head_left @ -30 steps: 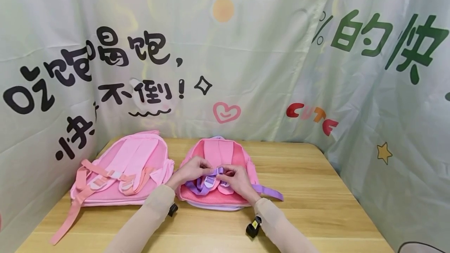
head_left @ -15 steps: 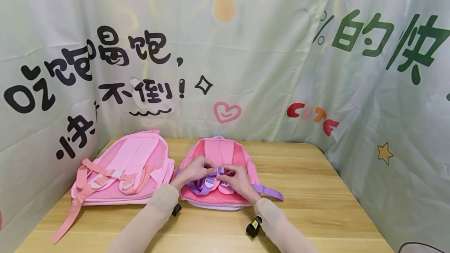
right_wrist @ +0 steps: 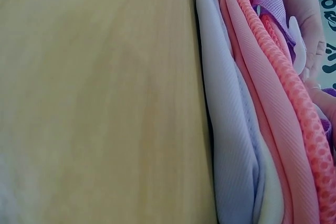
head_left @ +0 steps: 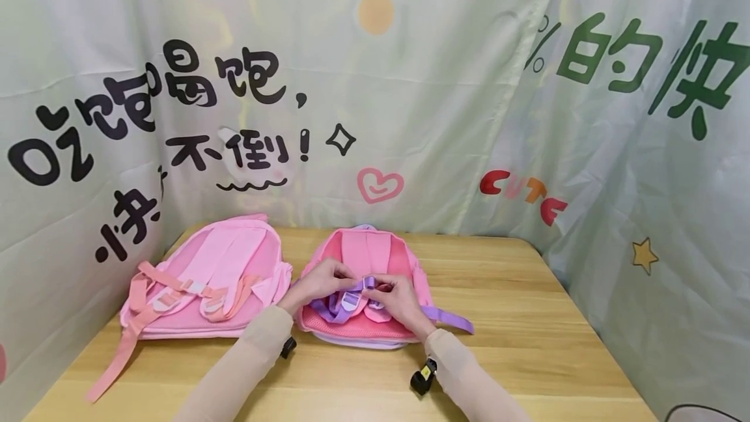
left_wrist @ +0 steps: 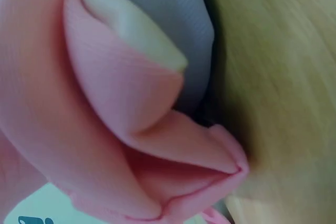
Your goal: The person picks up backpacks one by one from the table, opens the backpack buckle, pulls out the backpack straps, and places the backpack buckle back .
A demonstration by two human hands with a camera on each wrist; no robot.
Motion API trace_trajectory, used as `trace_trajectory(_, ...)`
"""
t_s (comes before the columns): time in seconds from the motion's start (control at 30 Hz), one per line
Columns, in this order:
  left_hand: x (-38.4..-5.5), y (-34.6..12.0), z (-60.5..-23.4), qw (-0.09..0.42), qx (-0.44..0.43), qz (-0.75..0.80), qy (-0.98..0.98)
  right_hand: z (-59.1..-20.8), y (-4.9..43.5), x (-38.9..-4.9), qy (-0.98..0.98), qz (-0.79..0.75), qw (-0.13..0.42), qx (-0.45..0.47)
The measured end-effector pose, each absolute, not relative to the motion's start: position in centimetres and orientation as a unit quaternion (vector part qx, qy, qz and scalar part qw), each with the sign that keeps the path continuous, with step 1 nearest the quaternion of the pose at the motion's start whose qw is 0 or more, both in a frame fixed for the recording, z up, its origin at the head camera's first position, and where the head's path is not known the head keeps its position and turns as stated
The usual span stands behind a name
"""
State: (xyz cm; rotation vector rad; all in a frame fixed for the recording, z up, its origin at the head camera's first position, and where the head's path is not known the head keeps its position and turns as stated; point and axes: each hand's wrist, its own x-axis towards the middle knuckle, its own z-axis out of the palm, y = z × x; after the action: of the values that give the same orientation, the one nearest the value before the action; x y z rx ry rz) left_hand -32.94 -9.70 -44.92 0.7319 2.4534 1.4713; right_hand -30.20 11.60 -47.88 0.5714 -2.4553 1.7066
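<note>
A small pink backpack (head_left: 365,249) lies with its back panel and shoulder straps facing up. Over its middle, my left hand (head_left: 321,286) pinches the purple webbing strap (head_left: 355,287) just left of a small white buckle. From the other side my right hand (head_left: 400,299) pinches the same strap by the buckle (head_left: 368,282), with thumb and fingertips close to those of the left. A white strap adjuster (head_left: 350,302) hangs on purple webbing just below. The left wrist view holds mostly the bag's pink side pocket (left_wrist: 121,72). In the right wrist view, its mesh edge (right_wrist: 294,87) partly covers both hands.
A second pink backpack (head_left: 234,266) with orange straps lies close on the left. Its loose strap end (head_left: 108,376) trails toward the table's front. One purple strap end (head_left: 450,320) sticks out right of the nearer bag. Printed curtains (head_left: 433,116) enclose the wooden table (head_left: 504,357).
My left hand shifts slightly right and then back left along the purple strap. The right hand stays nearly still at the buckle, and both bags keep their places.
</note>
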Motion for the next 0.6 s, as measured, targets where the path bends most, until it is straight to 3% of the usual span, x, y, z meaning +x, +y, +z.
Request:
trace_trajectory(0.2, -32.9, -9.7, -44.7, 0.108, 0.237, 0.509, 0.820, -47.2, 11.5, -29.8, -0.810, 0.554, 0.045, 0.189)
trace_trajectory(0.4, -32.7, -9.3, -44.7, 0.099, 0.240, 0.509, 0.821, -44.6, 11.3, -27.9, -0.813, 0.545, 0.036, 0.202)
trace_trajectory(0.6, -32.7, -8.9, -44.7, 0.090, 0.244, 0.510, 0.820, -44.6, 11.3, -27.7, -0.814, 0.545, 0.044, 0.197)
